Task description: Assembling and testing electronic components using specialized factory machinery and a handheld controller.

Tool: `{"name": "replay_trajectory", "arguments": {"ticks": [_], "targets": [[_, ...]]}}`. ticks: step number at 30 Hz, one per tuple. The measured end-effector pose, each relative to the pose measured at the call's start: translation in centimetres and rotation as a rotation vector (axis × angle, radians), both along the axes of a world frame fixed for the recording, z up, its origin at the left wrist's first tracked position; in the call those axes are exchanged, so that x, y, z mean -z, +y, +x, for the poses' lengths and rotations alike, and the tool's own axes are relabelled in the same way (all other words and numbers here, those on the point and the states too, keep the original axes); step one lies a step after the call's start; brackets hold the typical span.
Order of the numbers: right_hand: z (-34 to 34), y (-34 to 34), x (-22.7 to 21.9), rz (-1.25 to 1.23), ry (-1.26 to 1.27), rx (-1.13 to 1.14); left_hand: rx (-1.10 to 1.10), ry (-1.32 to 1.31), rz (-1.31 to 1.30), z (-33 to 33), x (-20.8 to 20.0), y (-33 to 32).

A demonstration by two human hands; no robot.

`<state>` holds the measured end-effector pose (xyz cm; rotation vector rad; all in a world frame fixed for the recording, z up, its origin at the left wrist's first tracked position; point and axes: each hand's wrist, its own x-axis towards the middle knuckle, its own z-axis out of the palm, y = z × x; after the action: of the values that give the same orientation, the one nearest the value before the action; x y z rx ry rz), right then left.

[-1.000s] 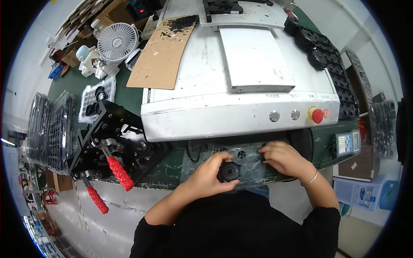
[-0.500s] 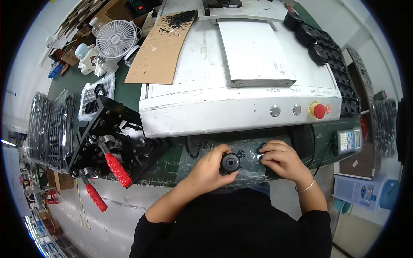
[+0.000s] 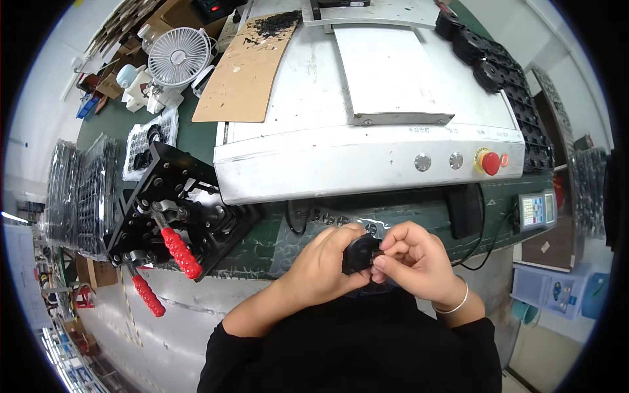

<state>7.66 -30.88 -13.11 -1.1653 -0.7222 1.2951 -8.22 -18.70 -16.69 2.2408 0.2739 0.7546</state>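
My left hand (image 3: 322, 265) is wrapped round a black, round, lens-like part (image 3: 356, 255), which is tilted so that its side faces right. The thumb and fingers of my right hand (image 3: 419, 262) are pinched together at that right side. Between their tips is a small dark piece (image 3: 377, 255), too small to name, touching or very close to the black part. Beneath my hands lies a clear plastic tray sheet (image 3: 285, 243) with round pockets. Several small black round pieces (image 3: 327, 218) sit along its far edge.
A white machine (image 3: 314, 167) with a red stop button (image 3: 490, 163) stands ahead. On the left is a black clamp fixture (image 3: 187, 216) with red handles (image 3: 180, 252). A keypad device (image 3: 536, 211) lies at the right, and a fan (image 3: 178, 59) stands far left.
My right hand has moved left from the tray sheet to the black part, bringing a small piece. My left hand has turned the part from face-up onto its side.
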Motion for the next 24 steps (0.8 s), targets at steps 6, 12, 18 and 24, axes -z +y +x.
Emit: {"name": "replay_trajectory", "arguments": {"ticks": [6, 12, 18, 24], "targets": [[-0.5, 0.8, -0.9, -0.094, -0.031, -0.079, 0.002, -0.093, 0.068, -0.4, -0.5, -0.2], [-0.9, 0.9, -0.9, -0.092, -0.076, -0.074, 0.0, -0.086, 0.138, -0.7, -1.3, -0.3], [-1.3, 1.1, -0.7, -0.059, -0.168, -0.068, -0.011, -0.094, 0.198, -1.1, -1.3, -0.3], [-1.6, 1.6, -1.2, -0.116, -0.316, -0.017, -0.006, -0.02, 0.377, -1.5, -1.5, -0.3]]}}
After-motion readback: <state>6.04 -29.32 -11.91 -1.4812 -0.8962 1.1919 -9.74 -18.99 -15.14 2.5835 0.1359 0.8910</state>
